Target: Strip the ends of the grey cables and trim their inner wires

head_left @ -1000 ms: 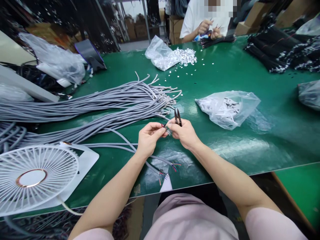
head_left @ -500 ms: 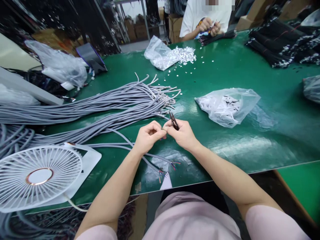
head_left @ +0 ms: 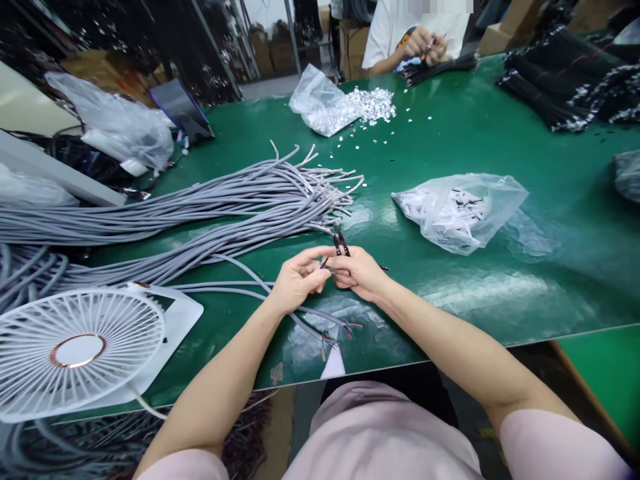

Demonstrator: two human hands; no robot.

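Note:
My left hand [head_left: 301,279] is closed, thumb and fingers pinching a thin dark wire [head_left: 324,263] in front of me. The wire's far end is hidden by the fingers. My right hand [head_left: 359,272] is wrapped round small dark pliers [head_left: 341,244]; their jaws point away from me and a black handle tip shows behind the hand. Both hands meet at the fingertips, just in front of the stripped ends of a bundle of grey cables [head_left: 250,230]. Below them, two loose cable ends with coloured wires [head_left: 351,327] lie on the table.
A white fan [head_left: 80,350] stands at the left. To the right lies a plastic bag of white and black pieces [head_left: 460,213]. Farther back are a bag with spilled small clear pieces [head_left: 373,105], black cable bundles [head_left: 560,80], and another person's hands [head_left: 424,47] at work.
My right hand has turned, and the pliers' jaws have shifted slightly left toward my left fingertips. My left index finger now reaches out to the jaws. The view has tilted a little.

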